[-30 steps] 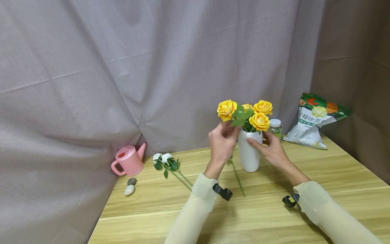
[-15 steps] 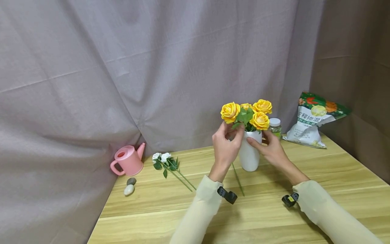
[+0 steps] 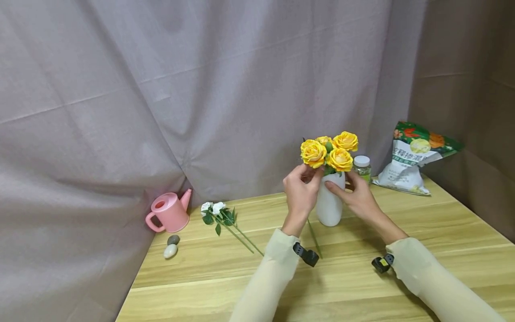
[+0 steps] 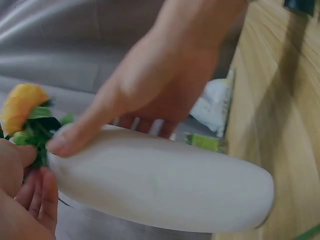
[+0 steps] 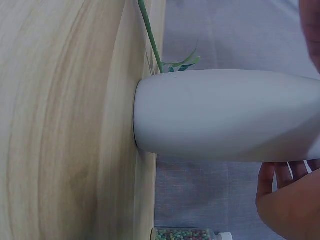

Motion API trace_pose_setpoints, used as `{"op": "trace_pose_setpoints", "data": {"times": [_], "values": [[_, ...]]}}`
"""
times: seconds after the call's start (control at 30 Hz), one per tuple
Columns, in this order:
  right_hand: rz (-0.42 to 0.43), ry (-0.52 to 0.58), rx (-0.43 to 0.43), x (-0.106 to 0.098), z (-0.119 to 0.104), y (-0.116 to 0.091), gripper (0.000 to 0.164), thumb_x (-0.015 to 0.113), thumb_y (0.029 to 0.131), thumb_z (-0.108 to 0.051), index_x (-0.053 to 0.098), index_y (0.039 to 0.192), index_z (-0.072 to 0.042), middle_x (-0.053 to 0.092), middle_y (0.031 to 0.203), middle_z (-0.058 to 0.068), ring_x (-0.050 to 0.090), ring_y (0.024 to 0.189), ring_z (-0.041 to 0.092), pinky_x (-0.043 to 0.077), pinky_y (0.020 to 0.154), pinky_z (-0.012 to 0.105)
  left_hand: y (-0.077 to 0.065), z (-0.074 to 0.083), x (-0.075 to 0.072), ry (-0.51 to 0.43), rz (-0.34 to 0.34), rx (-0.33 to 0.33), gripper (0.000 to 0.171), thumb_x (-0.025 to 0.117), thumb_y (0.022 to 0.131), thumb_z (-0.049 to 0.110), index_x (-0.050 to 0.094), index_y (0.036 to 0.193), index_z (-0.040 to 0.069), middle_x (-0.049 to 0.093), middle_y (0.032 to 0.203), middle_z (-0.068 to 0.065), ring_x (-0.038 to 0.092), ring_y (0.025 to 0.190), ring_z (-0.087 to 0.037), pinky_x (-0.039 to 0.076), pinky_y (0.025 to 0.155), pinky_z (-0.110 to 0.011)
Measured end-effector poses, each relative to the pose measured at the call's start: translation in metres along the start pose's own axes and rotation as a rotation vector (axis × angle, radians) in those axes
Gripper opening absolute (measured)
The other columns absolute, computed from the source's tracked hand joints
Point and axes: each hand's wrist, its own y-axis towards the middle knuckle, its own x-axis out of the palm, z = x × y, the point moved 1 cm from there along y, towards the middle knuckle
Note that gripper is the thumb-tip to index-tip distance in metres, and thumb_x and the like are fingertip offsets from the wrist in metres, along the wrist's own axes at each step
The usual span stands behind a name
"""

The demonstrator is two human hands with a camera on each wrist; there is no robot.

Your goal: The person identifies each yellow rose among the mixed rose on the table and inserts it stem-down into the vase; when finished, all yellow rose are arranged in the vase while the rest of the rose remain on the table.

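A white vase (image 3: pixel 330 206) stands upright on the wooden table, holding several yellow roses. My right hand (image 3: pixel 360 200) grips its upper part, thumb on the near side and fingers round the far side. At the mouth, my left hand (image 3: pixel 301 197) pinches the stem of the leftmost yellow rose (image 3: pixel 314 153) just below its bloom. In the left wrist view, the fingertips of the left hand (image 4: pixel 27 200) are among green leaves at the rim of the vase (image 4: pixel 165 180). The lower stem of that rose is hidden.
A loose green stem (image 3: pixel 315 239) lies left of the vase. White roses (image 3: pixel 219 208), a pink watering can (image 3: pixel 170 214) and two stones (image 3: pixel 170 251) are further left. Behind the vase stands a lidded jar (image 3: pixel 361 166) of coloured beads, beside a printed bag (image 3: pixel 406 167).
My left hand has moved right and slightly down, bringing its yellow rose lower and closer to the other blooms. My right hand has kept its grip on the vase.
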Motion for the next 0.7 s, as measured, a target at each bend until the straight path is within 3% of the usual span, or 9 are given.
{"op": "trace_pose_setpoints", "data": {"times": [0.13,0.4,0.7], "values": [[0.001,-0.011,-0.016,-0.001,-0.001,0.0,0.061,0.068,0.097,-0.032,0.04,0.151,-0.035,0.055,0.145,-0.002,0.054,0.122,0.007,0.051,0.096,0.031,-0.003,-0.005,0.004,0.008,-0.013,-0.018,0.017,0.075,0.092,0.03,0.074,0.085,0.014,0.069,0.085,0.0,0.066,0.071,-0.001,0.055,0.064,-0.013],[0.007,-0.013,0.003,-0.001,-0.002,0.0,0.06,0.069,0.096,-0.033,0.042,0.15,-0.033,0.056,0.142,-0.002,0.054,0.12,0.008,0.049,0.09,0.019,-0.004,-0.007,0.006,-0.076,0.039,0.015,0.008,0.071,0.094,0.022,0.07,0.091,0.015,0.065,0.09,0.001,0.064,0.076,-0.003,0.058,0.067,-0.018],[0.0,-0.003,0.001,0.0,-0.003,0.0,0.061,0.069,0.096,-0.033,0.041,0.151,-0.032,0.054,0.145,-0.001,0.054,0.125,0.014,0.051,0.096,0.031,-0.004,-0.012,0.011,-0.021,-0.011,0.005,0.007,0.069,0.094,0.017,0.069,0.089,0.012,0.063,0.088,-0.002,0.061,0.073,-0.004,0.056,0.063,-0.02]]}}
